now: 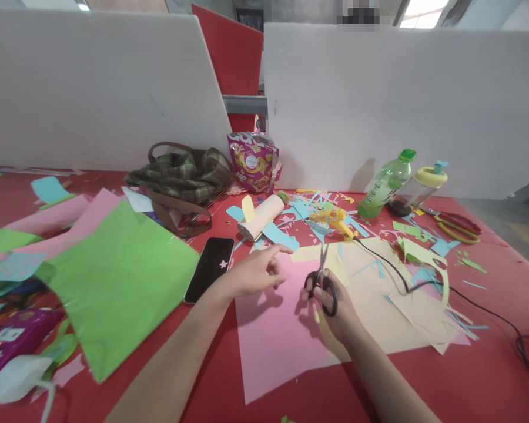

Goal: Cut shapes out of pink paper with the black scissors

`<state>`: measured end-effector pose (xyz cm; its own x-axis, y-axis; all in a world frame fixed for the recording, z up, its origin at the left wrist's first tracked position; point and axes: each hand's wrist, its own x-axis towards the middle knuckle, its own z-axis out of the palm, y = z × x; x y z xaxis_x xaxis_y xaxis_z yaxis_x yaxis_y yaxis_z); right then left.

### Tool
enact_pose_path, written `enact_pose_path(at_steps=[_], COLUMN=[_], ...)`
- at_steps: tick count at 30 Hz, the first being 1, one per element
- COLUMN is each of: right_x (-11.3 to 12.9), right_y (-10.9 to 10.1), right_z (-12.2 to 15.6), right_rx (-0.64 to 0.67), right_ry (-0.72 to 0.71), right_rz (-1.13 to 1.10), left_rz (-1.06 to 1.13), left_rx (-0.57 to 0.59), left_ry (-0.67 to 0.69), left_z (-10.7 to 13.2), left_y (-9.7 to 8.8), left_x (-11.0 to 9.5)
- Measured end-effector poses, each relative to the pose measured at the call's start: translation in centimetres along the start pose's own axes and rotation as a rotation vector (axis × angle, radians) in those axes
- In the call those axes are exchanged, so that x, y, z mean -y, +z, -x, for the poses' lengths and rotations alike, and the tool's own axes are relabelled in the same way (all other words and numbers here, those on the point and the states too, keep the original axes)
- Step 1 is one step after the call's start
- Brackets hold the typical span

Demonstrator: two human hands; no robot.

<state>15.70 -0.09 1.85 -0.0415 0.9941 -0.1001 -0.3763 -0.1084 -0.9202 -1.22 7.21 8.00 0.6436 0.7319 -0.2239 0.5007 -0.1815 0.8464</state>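
Many blue paper scraps point(281, 236) lie cut at twelve o'clock; the pink sheet point(268, 346), towards six, looks largely uncut. Right hand point(340, 304) curls through black-handled scissors point(321, 271) pointing at twelve; left hand point(256, 271) — half-curled, forefinger extended — seems empty, fingertips blurred.

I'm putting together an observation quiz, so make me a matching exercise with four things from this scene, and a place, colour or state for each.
1. Scissors
2. Phone
3. Glue gun
4. Snack pouch

A. Mostly yellow
B. Purple, beside the plaid bag
C. In the right hand
D. Dark-screened, with a pink star on it

Pairs: 1-C, 2-D, 3-A, 4-B
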Motion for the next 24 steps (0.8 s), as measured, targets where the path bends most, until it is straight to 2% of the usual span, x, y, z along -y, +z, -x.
enact_pose_path(at_steps=[4, 9, 13, 17, 24], right_x=[-0.1, -0.1, 0.0, 0.0, -0.1], right_y=[0.4, 0.7, 0.5, 0.3, 0.1], right_z=[0.0, -0.1, -0.1, -0.1, -0.2], right_rx=[-0.142, -0.198, -0.24, -0.292, -0.299], right_ry=[-0.037, -0.06, -0.078, -0.099, -0.102], right_rz=[0.037, 0.003, 0.005, 0.012, 0.053], left_rz=[0.02, 0.034, 0.024, 0.022, 0.035], left_rx=[-0.038, -0.086, -0.111, -0.063, 0.018], left_ry=[0.078, 0.089, 0.063, 0.053, 0.014], left_z=[-0.6, -1.0, -1.1, -1.2, -1.0], left_y=[2.2, 4.1, 4.5, 4.6, 4.2], left_x=[-0.3, -0.9, -0.9, -0.7, -0.6])
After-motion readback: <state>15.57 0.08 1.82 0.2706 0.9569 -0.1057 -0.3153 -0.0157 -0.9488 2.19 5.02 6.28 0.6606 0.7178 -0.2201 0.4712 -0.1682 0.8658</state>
